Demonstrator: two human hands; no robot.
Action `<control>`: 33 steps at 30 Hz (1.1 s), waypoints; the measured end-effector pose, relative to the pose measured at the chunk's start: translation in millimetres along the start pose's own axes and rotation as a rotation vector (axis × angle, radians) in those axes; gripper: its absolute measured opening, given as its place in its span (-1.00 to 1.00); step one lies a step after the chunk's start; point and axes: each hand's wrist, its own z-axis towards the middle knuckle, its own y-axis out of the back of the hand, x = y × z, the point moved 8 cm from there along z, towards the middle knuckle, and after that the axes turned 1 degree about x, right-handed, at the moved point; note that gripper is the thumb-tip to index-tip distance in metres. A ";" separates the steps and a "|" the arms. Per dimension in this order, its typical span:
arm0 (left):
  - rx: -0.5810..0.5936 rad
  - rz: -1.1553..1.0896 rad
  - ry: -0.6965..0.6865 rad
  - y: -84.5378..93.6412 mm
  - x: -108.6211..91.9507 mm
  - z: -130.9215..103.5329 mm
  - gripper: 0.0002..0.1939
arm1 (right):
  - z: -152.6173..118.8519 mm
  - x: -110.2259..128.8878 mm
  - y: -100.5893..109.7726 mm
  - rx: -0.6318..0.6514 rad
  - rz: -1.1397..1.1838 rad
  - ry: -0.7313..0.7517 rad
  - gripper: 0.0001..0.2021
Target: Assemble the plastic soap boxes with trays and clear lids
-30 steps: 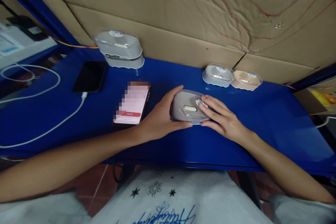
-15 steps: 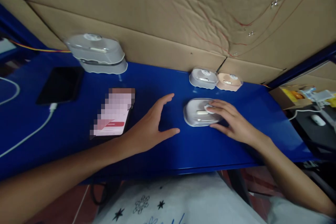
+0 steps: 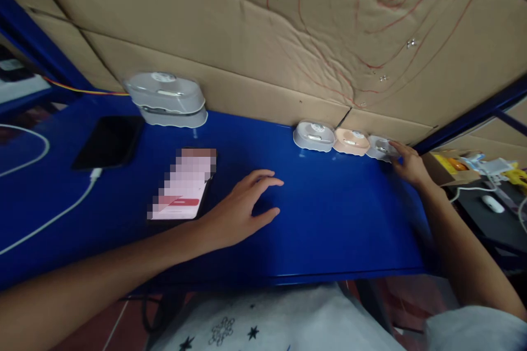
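My right hand (image 3: 408,164) is at the back right of the blue table, its fingers on the right end of a small grey plastic box with a clear lid (image 3: 381,148). That box stands at the end of a row, beside a peach lidded box (image 3: 352,142) and another grey lidded box (image 3: 315,136). Over the middle of the table, my left hand (image 3: 251,205) has its fingers apart and holds nothing. Left of it lies a phone (image 3: 187,181) with a lit, partly blurred screen.
Two grey lidded boxes (image 3: 175,101) are stacked at the back left. A dark phone (image 3: 109,141) with a white cable (image 3: 78,202) lies at left. Cardboard (image 3: 206,22) with red lines backs the blue table (image 3: 329,225). A cardboard box (image 3: 447,170) and white mouse (image 3: 493,204) are at far right.
My right hand has carried the grey lidded box from mid-table back and right to the end of the row. My left hand has stayed about in place, its fingers slightly more curled.
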 end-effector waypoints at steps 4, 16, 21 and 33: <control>0.000 0.011 -0.019 -1.4 -0.7 -0.5 -0.56 | 18.6 48.3 -1.5 0.033 0.032 0.105 -0.55; -0.274 0.183 -0.070 28.7 -10.3 -4.4 -0.43 | 31.5 374.5 -30.5 0.031 0.223 0.696 -0.45; -0.248 0.183 -0.066 27.9 -3.6 -3.5 0.06 | -78.2 350.5 13.0 0.010 0.501 0.848 -0.55; 0.142 0.077 -0.041 -8.3 -9.1 -7.9 0.05 | -65.1 271.7 -0.3 0.067 0.646 0.501 -0.60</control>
